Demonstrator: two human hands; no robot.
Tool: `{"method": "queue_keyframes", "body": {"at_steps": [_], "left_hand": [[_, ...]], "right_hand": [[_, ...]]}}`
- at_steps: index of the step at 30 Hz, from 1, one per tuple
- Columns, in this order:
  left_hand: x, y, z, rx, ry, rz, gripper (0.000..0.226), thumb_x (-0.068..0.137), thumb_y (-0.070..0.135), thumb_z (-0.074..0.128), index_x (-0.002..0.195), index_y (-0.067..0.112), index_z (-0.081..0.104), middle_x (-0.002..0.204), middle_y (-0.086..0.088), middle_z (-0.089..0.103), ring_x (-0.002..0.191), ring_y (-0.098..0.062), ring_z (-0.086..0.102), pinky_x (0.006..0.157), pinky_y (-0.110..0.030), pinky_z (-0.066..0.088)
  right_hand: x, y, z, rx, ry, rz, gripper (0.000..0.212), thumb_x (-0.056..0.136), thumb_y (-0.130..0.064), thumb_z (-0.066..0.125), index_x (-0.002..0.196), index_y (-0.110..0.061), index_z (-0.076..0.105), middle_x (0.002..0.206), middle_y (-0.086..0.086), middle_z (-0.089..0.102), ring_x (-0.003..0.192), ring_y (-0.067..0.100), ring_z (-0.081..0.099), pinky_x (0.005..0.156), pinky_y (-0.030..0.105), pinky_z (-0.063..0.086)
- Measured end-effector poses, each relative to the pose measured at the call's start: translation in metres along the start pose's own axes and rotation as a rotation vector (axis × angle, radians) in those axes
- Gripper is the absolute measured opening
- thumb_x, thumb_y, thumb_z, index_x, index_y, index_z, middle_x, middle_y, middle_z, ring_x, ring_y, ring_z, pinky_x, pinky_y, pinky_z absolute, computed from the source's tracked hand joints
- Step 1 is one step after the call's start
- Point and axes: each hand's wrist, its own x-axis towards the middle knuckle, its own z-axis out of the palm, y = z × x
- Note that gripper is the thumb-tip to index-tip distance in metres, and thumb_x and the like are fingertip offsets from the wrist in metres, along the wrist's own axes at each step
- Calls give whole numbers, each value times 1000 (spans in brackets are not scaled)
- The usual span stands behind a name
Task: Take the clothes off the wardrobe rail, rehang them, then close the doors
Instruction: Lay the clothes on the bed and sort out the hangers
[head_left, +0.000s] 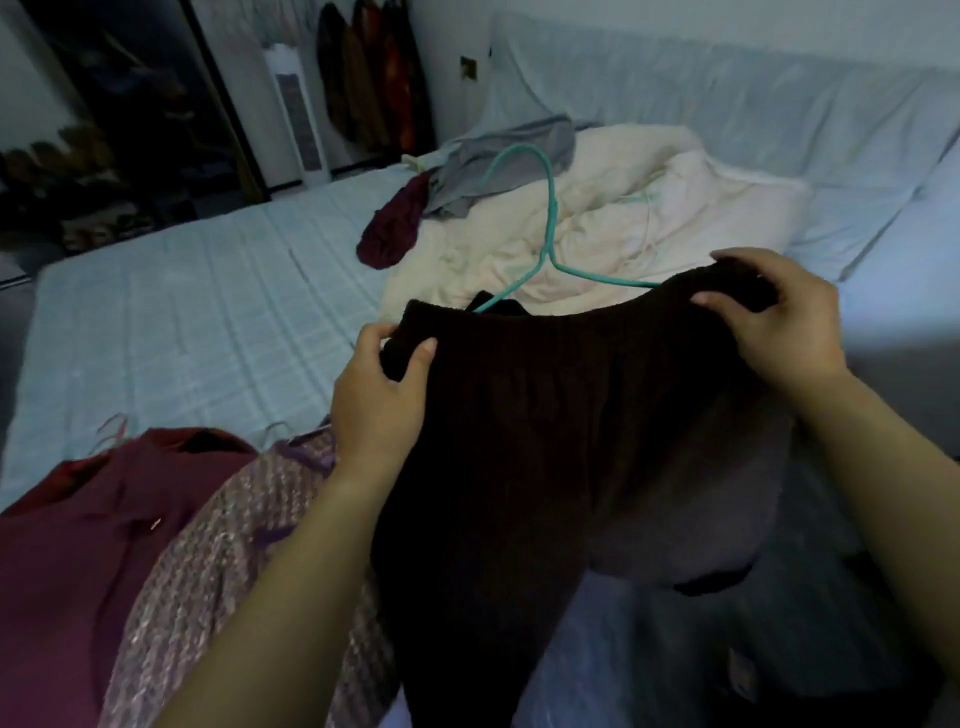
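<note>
I hold a dark brown knitted garment (545, 415) up over the bed by its ribbed elastic edge. My left hand (379, 400) pinches the left end of that edge and my right hand (779, 322) grips the right end. A teal hanger (548, 228) rises from behind the garment's top edge, its hook pointing away over the cream duvet; its lower part is hidden by the garment. At lower left lie a maroon garment (83, 545) and a pinkish knitted one (218, 561), each with a thin hanger hook showing.
The bed (182, 322) with a pale checked sheet fills the middle. A cream duvet (649, 218), a grey garment (509, 156) and a dark red cloth (389, 228) lie further back. Dark coats (374, 78) hang at the far wall beside a white tower unit (296, 114).
</note>
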Motion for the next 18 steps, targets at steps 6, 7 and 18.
{"method": "queue_keyframes", "body": {"at_steps": [6, 7, 18], "left_hand": [[104, -8, 69, -21, -52, -28, 36, 87, 52, 54, 114, 29, 50, 99, 8, 63, 87, -10, 61, 66, -28, 47], [117, -14, 78, -12, -50, -42, 34, 88, 52, 54, 113, 29, 50, 97, 8, 63, 85, -10, 60, 63, -26, 45], [247, -126, 190, 280, 9, -300, 32, 92, 39, 54, 115, 18, 50, 99, 4, 60, 90, -16, 56, 73, -30, 40]], "right_hand": [[100, 40, 46, -29, -36, 30, 35, 78, -24, 75, 110, -16, 66, 111, 3, 66, 104, 11, 56, 92, 4, 32], [112, 47, 61, -23, -58, 35, 35, 77, -24, 75, 110, -16, 66, 111, 2, 66, 105, 12, 57, 93, 7, 33], [250, 166, 299, 73, -537, 73, 34, 77, -24, 75, 109, -17, 66, 109, 2, 65, 102, 19, 58, 85, 19, 37]]}}
